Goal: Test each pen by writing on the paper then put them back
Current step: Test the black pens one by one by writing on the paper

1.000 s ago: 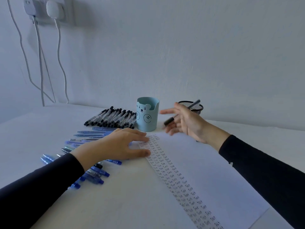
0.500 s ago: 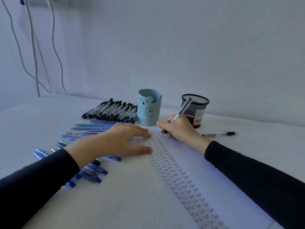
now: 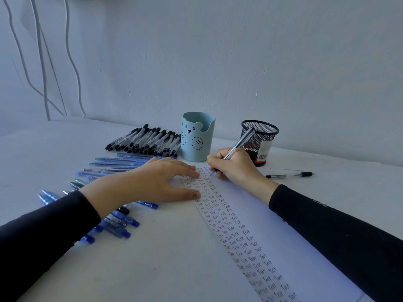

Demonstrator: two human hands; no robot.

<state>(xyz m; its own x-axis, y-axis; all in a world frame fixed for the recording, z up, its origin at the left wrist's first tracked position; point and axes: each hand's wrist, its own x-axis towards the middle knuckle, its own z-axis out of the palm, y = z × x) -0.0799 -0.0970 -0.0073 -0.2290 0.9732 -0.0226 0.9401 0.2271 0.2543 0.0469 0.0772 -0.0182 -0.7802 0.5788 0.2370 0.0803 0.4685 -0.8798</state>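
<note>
While the pen (image 3: 239, 144) is pinched by the right hand (image 3: 236, 170) at the far end of the paper (image 3: 261, 214), light, even pressure is best applied so the ink can be judged. Its long axis is tilted, tip aimed toward 7 o'clock onto the sheet, back end toward 1 o'clock. The paper is pressed flat by the spread left hand (image 3: 152, 185) at 9 o'clock.

Blue pens (image 3: 121, 223) partly under the left hand (image 3: 150, 184) and sleeve (image 3: 43, 232)

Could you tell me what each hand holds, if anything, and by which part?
Right hand grips a pen near its tip; left hand holds nothing.
</note>
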